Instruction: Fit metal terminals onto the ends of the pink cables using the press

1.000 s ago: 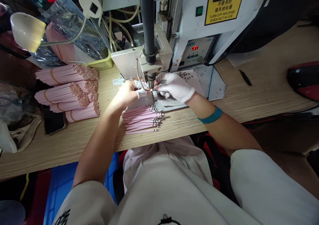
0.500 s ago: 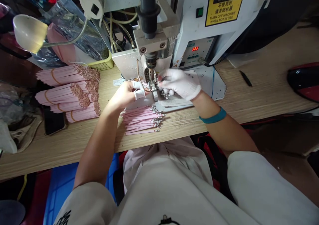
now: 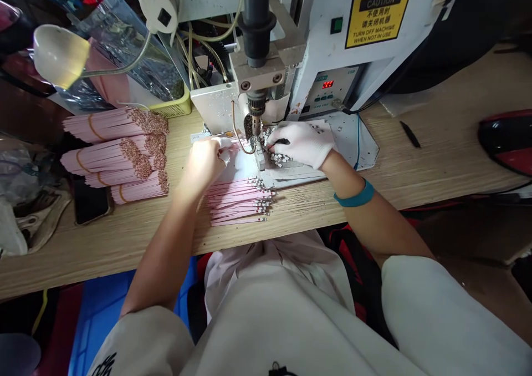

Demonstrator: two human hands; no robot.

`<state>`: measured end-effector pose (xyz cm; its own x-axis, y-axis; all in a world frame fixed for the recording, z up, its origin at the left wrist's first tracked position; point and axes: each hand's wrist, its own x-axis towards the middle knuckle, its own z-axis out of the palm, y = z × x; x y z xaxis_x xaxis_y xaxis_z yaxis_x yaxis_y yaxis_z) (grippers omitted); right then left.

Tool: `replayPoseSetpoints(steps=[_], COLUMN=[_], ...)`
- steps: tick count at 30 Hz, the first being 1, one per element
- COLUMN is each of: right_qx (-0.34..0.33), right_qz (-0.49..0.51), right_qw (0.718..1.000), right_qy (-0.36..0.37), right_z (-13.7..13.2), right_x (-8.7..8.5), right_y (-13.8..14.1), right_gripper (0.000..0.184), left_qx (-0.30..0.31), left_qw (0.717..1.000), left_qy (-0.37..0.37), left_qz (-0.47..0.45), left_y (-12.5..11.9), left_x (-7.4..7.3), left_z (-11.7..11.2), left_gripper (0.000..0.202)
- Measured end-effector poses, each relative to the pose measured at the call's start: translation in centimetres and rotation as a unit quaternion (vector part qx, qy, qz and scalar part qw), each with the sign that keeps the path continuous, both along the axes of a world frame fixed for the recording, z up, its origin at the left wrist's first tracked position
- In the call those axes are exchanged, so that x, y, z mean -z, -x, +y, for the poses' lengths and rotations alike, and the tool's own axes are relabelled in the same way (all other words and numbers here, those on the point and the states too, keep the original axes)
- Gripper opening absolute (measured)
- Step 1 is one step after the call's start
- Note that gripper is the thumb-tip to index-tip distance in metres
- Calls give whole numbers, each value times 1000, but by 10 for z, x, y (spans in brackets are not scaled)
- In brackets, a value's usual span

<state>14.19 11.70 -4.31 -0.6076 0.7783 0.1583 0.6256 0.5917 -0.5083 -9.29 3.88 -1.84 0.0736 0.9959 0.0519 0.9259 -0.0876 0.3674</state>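
The left hand's grip (image 3: pixel 203 162) is pinched on a thin pink strip (image 3: pixel 226 142) running toward the machine head (image 3: pixel 256 110), drawn slightly back from before. The white-gloved right hand (image 3: pixel 301 143) curls over small metal pieces (image 3: pixel 277 158); whether it holds any is hidden. More strips (image 3: pixel 239 203) fan across the tabletop (image 3: pixel 303 218) below.

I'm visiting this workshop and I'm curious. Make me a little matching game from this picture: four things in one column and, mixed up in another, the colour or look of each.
Things:
1. Wristband
2. Caution label
3. Digital display
4. Right hand

Looks:
A. Red digits
B. White glove
C. Yellow with black lettering
D. Blue-green

Pairs: 1-D, 2-C, 3-A, 4-B
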Motion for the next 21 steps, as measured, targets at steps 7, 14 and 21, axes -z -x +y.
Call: replayPoseSetpoints(steps=[7, 14, 21], right_qx=[17, 68, 36], right_qz=[-23, 217, 349], right_qw=[999, 946, 847], right_qy=[-19, 230, 399], right_z=[1, -12, -22], right_x=[3, -2, -6], right_y=[8, 13, 21], right_gripper=[16, 7, 8], left_qx=[3, 33, 63], left_qw=[999, 999, 967], left_qy=[-15, -8, 42], left_qz=[36, 4, -245], left_y=[-3, -6, -2], left_x=[15, 9, 11], left_z=[6, 4, 4], left_gripper=[21, 19, 18])
